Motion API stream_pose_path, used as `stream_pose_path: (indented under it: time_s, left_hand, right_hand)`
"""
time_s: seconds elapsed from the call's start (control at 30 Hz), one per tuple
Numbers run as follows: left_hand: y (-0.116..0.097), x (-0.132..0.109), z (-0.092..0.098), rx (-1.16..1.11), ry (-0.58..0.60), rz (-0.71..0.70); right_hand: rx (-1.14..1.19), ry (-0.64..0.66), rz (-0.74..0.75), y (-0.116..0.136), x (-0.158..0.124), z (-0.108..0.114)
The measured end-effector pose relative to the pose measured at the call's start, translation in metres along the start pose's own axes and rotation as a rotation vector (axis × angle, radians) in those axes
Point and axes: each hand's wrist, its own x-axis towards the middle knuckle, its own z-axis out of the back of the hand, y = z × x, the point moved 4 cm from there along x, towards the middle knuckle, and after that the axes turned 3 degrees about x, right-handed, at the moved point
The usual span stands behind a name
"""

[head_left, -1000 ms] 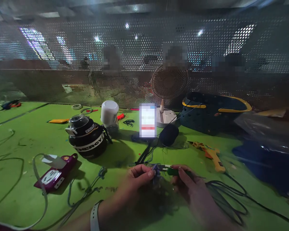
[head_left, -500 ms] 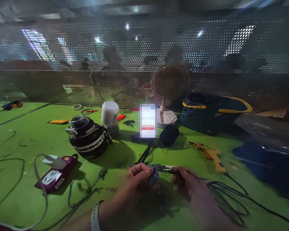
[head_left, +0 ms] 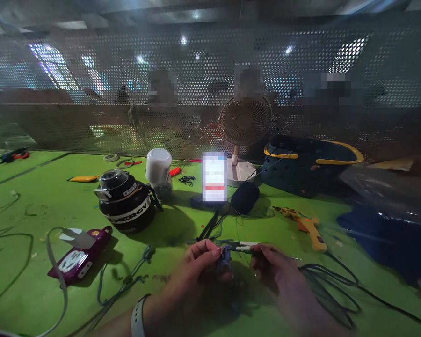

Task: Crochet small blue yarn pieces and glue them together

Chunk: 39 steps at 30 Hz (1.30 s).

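My left hand [head_left: 200, 262] is closed in a pinch on a small piece of blue-purple yarn work [head_left: 225, 256] near the table's front. Facing it from the right, my right hand [head_left: 278, 271] grips a slim crochet hook [head_left: 244, 249], whose front part reaches to the yarn piece. A thin end of the hook sticks out behind the fingers. Whether its tip is inside the stitches I cannot tell. Beyond the hands lies a dark blue yarn ball [head_left: 245, 197], with dark strands [head_left: 210, 227] running towards me.
A lit phone [head_left: 214, 178] stands before a fan [head_left: 245, 120]. At left are a black bottle [head_left: 128, 201] and a purple power strip [head_left: 79, 257]. On the right lie a yellow glue gun [head_left: 307, 229], its looped cable, and a dark basket [head_left: 301, 171].
Between the hands the hook has shifted slightly, and more of its pale part shows beside the yarn piece. Both hands keep nearly the same place. The whole view has drifted slightly.
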Motion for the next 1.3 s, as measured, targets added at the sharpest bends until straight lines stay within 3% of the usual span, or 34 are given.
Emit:
stream_pose_path:
  time_s: [0.13, 0.33, 0.77, 1.03, 1.3]
  left_hand:
    - [-0.003, 0.0, 0.0, 0.049, 0.012, -0.019]
    - [-0.006, -0.002, 0.002, 0.128, -0.012, -0.055]
    - [-0.009, 0.0, 0.007, 0.356, 0.048, -0.173]
    - [-0.012, 0.002, 0.009, 0.463, 0.068, -0.227]
    - [-0.016, 0.001, 0.01, 0.611, 0.08, -0.291]
  right_hand:
    - [0.06, -0.065, -0.061, -0.003, 0.0, 0.0]
    - [0.023, 0.016, -0.01, -0.002, -0.002, 0.001]
    - [-0.202, 0.169, 0.214, 0.007, 0.003, 0.013]
    - [-0.297, 0.195, 0.239, 0.01, 0.004, 0.014]
    - [-0.486, 0.217, 0.374, 0.025, -0.001, 0.014]
